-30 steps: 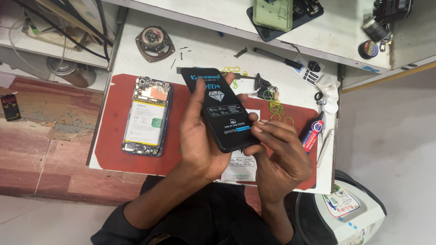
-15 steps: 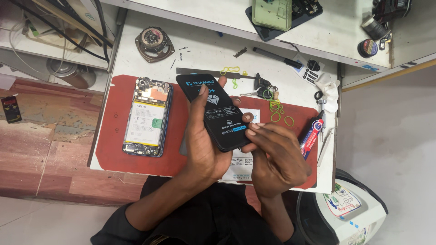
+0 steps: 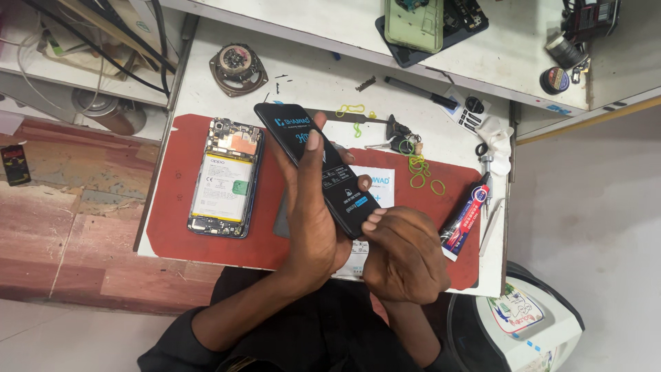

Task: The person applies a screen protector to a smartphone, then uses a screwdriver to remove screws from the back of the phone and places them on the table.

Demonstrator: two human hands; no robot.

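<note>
A black phone screen panel (image 3: pixel 296 134) with printed film on it tilts above the red work mat (image 3: pixel 175 207). My left hand (image 3: pixel 313 220) holds it from beneath, thumb lying along its face. At the panel's lower corner, my right hand (image 3: pixel 403 251) pinches the edge with its fingertips. An opened phone (image 3: pixel 224 179) with its back off, showing a white battery and circuit board, lies on the mat to the left of my hands.
On the white table (image 3: pixel 303 76) are a small round speaker (image 3: pixel 237 67), yellow-green rubber bands (image 3: pixel 420 172), a glue tube (image 3: pixel 465 220), a black pen (image 3: pixel 420 91), tweezers and a white paper sheet. A shelf (image 3: pixel 509 48) behind carries phone parts. A white bin (image 3: pixel 527 324) stands lower right.
The panel has lowered slightly and my left thumb now lies along its face. My right hand has slid to the panel's lower corner.
</note>
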